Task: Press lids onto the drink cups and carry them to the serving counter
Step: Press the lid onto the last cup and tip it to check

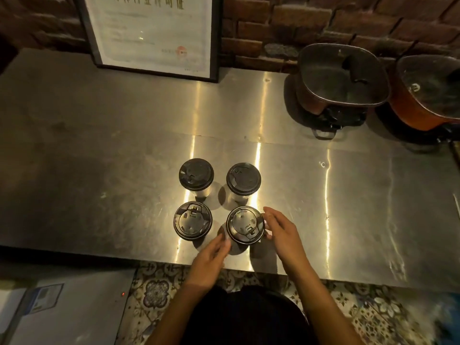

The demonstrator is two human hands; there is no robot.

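Several drink cups with black lids stand in a square on the steel counter [99, 170]. The far left cup [196, 176] and far right cup [243, 180] stand behind the near left cup [193, 220] and near right cup [245, 225]. My left hand [211, 255] sits at the near left side of the near right cup, fingers apart and blurred. My right hand [281, 230] is at that cup's right side, fingers curved beside the lid rim. Whether either hand touches the cup is unclear.
A framed certificate [151, 33] leans on the brick wall at the back. Two lidded pots [341, 78] [430, 93] stand at the back right. Patterned floor tiles [159, 290] and a pale box [62, 310] lie below the counter's front edge.
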